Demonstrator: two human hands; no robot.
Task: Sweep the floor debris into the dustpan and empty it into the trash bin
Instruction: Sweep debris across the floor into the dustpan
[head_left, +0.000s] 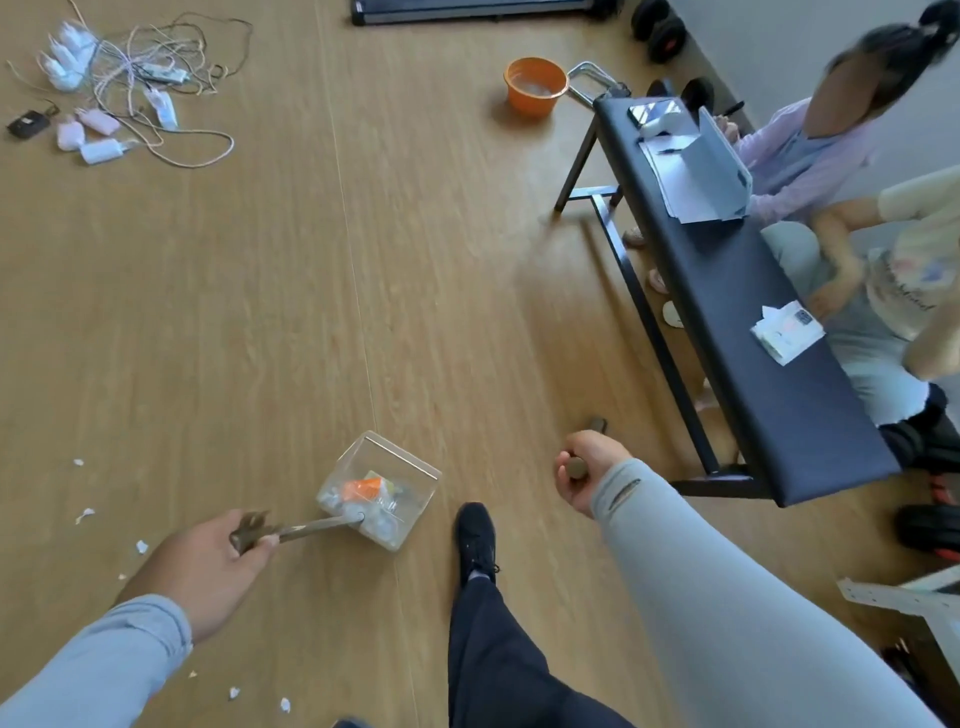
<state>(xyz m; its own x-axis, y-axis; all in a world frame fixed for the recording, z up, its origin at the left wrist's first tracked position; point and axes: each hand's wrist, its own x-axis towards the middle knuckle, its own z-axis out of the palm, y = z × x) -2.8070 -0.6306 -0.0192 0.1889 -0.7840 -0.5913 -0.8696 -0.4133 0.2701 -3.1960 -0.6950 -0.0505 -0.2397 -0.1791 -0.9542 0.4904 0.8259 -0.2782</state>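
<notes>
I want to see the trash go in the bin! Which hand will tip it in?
Probably the left hand: it already grips the handle of the full dustpan. The right hand holds the broom handle.

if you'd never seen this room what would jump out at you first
Near the bottom centre, the clear dustpan holds white scraps and an orange piece, its long handle in the left hand. The right hand grips a brown handle end beside it. An orange bucket stands at the far end of the black bench, and tangled cables lie top left.
</notes>
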